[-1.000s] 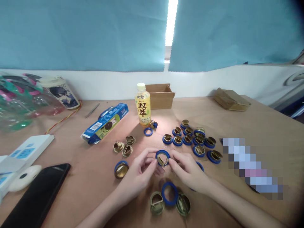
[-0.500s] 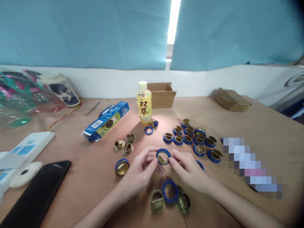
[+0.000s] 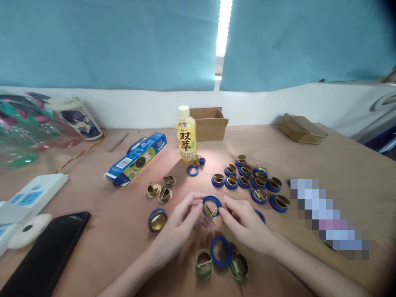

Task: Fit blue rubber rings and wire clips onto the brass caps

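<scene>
Between the two sets of fingertips sits a brass disc with a blue ring (image 3: 211, 206), lifted just above the table (image 3: 309, 156). Left hand (image 3: 179, 225) pinches its left edge, right hand (image 3: 244, 222) its right edge, both equally near, face tilted toward the camera.

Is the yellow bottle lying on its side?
No, the yellow bottle stands upright on the table, cap on top.
</scene>
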`<action>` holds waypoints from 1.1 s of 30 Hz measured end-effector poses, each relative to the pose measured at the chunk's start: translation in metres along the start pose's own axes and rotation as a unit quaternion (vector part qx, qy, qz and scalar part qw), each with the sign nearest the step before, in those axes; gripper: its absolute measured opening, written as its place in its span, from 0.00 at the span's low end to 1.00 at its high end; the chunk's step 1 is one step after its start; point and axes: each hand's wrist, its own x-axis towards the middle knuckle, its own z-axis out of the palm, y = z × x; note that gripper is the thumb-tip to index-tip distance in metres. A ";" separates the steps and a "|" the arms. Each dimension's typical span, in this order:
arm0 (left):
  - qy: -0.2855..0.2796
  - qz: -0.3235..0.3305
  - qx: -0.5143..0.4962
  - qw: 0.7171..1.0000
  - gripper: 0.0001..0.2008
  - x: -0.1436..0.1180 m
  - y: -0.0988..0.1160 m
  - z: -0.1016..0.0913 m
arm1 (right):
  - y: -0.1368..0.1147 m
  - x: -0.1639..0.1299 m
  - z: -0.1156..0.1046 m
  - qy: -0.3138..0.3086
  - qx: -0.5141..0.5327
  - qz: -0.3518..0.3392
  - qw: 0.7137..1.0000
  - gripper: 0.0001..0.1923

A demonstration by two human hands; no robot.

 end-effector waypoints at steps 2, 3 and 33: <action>-0.002 0.002 -0.001 1.000 0.10 0.000 0.000 0.000 | 0.000 0.000 0.000 -0.002 0.002 -0.002 1.000 0.16; -0.001 0.003 -0.004 1.000 0.10 0.000 0.000 0.000 | 0.000 0.000 0.000 -0.002 0.004 -0.003 1.000 0.16; 0.042 0.057 0.046 0.996 0.19 -0.001 -0.013 0.000 | -0.002 0.007 -0.026 0.072 -0.062 -0.023 0.995 0.07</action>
